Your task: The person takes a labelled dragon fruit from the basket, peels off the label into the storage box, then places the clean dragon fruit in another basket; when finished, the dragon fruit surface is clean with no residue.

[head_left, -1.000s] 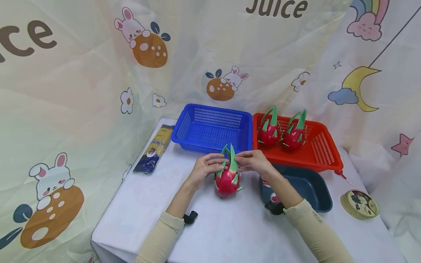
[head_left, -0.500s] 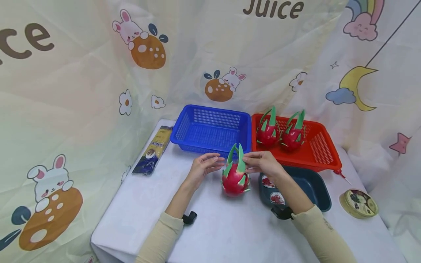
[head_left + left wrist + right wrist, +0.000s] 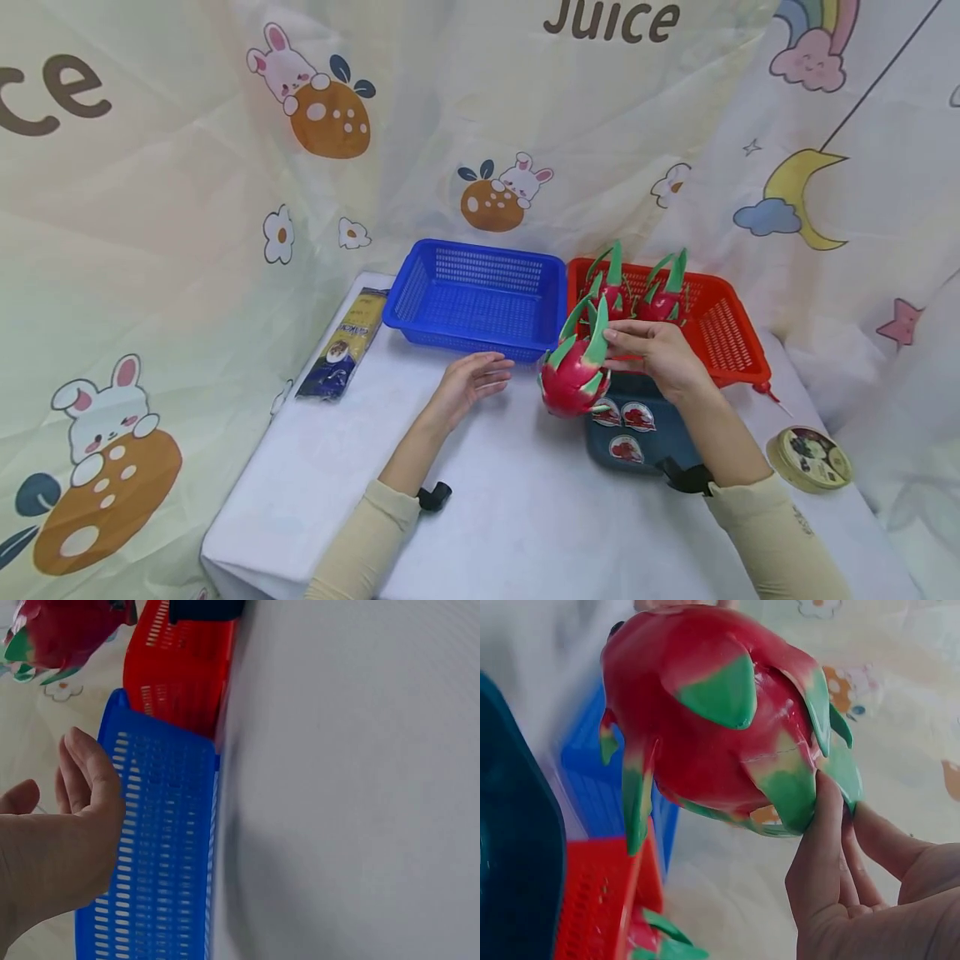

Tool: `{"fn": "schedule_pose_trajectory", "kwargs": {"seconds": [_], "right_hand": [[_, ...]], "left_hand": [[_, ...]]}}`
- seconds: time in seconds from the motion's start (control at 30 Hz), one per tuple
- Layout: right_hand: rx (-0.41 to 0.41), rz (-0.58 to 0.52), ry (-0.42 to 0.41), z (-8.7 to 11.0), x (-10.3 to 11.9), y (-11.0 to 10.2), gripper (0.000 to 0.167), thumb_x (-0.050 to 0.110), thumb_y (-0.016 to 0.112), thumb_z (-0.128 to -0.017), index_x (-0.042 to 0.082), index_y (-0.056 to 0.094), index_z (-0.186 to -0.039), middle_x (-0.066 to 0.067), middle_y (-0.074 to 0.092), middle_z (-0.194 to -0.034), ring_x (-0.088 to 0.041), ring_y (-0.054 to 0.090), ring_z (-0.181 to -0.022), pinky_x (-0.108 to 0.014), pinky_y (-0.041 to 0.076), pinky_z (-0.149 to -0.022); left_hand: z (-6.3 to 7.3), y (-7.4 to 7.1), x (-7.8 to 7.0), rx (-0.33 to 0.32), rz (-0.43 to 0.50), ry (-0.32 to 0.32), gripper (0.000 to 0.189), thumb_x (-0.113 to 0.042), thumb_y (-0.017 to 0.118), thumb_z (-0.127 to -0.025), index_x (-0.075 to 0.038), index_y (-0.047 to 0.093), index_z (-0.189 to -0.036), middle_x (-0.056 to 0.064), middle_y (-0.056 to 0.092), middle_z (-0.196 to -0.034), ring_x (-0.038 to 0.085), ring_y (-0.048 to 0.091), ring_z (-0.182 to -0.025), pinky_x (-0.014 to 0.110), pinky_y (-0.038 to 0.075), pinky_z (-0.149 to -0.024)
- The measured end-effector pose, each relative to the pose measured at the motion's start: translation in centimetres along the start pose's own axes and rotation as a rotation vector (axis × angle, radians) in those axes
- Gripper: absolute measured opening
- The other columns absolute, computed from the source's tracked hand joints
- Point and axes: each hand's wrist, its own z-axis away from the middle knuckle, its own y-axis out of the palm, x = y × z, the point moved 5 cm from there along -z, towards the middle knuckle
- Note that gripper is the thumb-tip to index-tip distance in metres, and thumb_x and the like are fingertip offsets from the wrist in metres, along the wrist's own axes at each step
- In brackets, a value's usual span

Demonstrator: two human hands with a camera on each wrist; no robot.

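Note:
A red dragon fruit with green leaf tips (image 3: 572, 385) hangs above the table near the dark teal tray (image 3: 637, 446). My right hand (image 3: 656, 354) pinches it by a green leaf at the top, between thumb and fingers, as the right wrist view shows up close. My left hand (image 3: 471, 383) is apart from the fruit, fingers relaxed and holding nothing, in front of the blue basket (image 3: 480, 343). Two more dragon fruits stand in the red basket (image 3: 738, 346); the nearer of them, one dragon fruit (image 3: 660, 306), is partly covered by my right hand.
Round fruit stickers (image 3: 626, 448) show in the teal tray. A gold and blue packet (image 3: 345, 343) lies on the table's left side. At the right sits a round tin (image 3: 810, 458). A printed cloth (image 3: 412, 100) hangs behind the table.
The dragon fruit has risen off the table and moved right, held by my right hand. My left hand has let go of it and stays behind. More of the stickers in the tray show.

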Motion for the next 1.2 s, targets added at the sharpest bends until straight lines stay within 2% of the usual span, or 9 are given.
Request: {"fn": "schedule_pose_trajectory", "kwargs": {"seconds": [0.17, 0.37, 0.57, 0.73, 0.87, 1.03, 1.2], "right_hand": [[-0.031, -0.056, -0.016, 0.6, 1.2, -1.9, 0.013, 0.018, 0.073, -0.099, 0.012, 0.08, -0.109, -0.003, 0.079, -0.096, -0.019, 0.078, -0.086, -0.037, 0.064, -0.079], [-0.086, -0.129, -0.045, 1.3, 2.8, -4.3, 0.014, 0.017, 0.073, -0.099, 0.012, 0.081, -0.109, -0.003, 0.08, -0.096, -0.02, 0.078, -0.084, -0.036, 0.064, -0.078], [-0.198, -0.172, -0.061, 1.5, 3.6, -7.5, 0.016, 0.019, 0.076, -0.096, 0.013, 0.082, -0.109, 0.0, 0.08, -0.096, -0.018, 0.078, -0.081, -0.032, 0.064, -0.073], [-0.245, -0.212, -0.042, 1.6, 3.7, -9.8, 0.014, 0.019, 0.077, -0.095, 0.014, 0.083, -0.106, 0.001, 0.08, -0.096, -0.018, 0.078, -0.081, -0.031, 0.064, -0.071], [-0.281, -0.283, -0.059, 1.6, 3.8, -11.2, 0.013, 0.015, 0.077, -0.095, 0.01, 0.082, -0.106, -0.002, 0.08, -0.095, -0.019, 0.078, -0.081, -0.032, 0.064, -0.07], [-0.427, -0.334, -0.067, 1.8, 3.3, -13.3, 0.021, 0.016, 0.083, -0.089, 0.012, 0.082, -0.109, 0.0, 0.079, -0.095, -0.016, 0.078, -0.082, -0.032, 0.064, -0.069], [-0.585, -0.354, -0.016, 2.6, 2.2, -16.1, 0.035, 0.024, 0.088, -0.082, 0.014, 0.08, -0.115, 0.004, 0.079, -0.093, -0.013, 0.078, -0.081, -0.029, 0.063, -0.067]], "left_hand": [[-0.4, 1.0, 0.4, 0.003, 0.028, -0.036, 0.028, -0.018, 0.056, -0.107, 0.002, 0.066, -0.125, 0.018, 0.073, -0.123, 0.036, 0.069, -0.116, 0.044, 0.057, -0.101], [-1.1, 2.6, 1.8, 0.014, 0.063, -0.105, 0.022, -0.014, 0.056, -0.106, -0.001, 0.066, -0.12, 0.018, 0.074, -0.122, 0.044, 0.062, -0.127, 0.045, 0.055, -0.105], [-1.7, 4.5, 2.9, 0.041, 0.109, -0.144, 0.035, -0.009, 0.052, -0.106, 0.01, 0.057, -0.135, 0.026, 0.067, -0.132, 0.049, 0.051, -0.137, 0.046, 0.05, -0.11], [-2.2, 6.2, 3.1, 0.099, 0.203, -0.172, 0.046, -0.006, 0.046, -0.108, 0.016, 0.043, -0.148, 0.034, 0.052, -0.147, 0.048, 0.044, -0.144, 0.047, 0.041, -0.118], [-2.5, 7.1, 3.1, 0.131, 0.28, -0.189, 0.048, -0.007, 0.041, -0.11, 0.017, 0.037, -0.151, 0.035, 0.044, -0.154, 0.047, 0.04, -0.146, 0.048, 0.035, -0.121], [-3.3, 7.9, 3.5, 0.125, 0.338, -0.191, 0.053, -0.012, 0.042, -0.109, 0.013, 0.034, -0.155, 0.031, 0.046, -0.154, 0.042, 0.045, -0.145, 0.048, 0.034, -0.123], [-4.0, 8.5, 4.3, 0.136, 0.353, -0.21, 0.054, -0.013, 0.044, -0.109, 0.012, 0.035, -0.155, 0.03, 0.047, -0.154, 0.042, 0.047, -0.143, 0.049, 0.031, -0.124]]}}
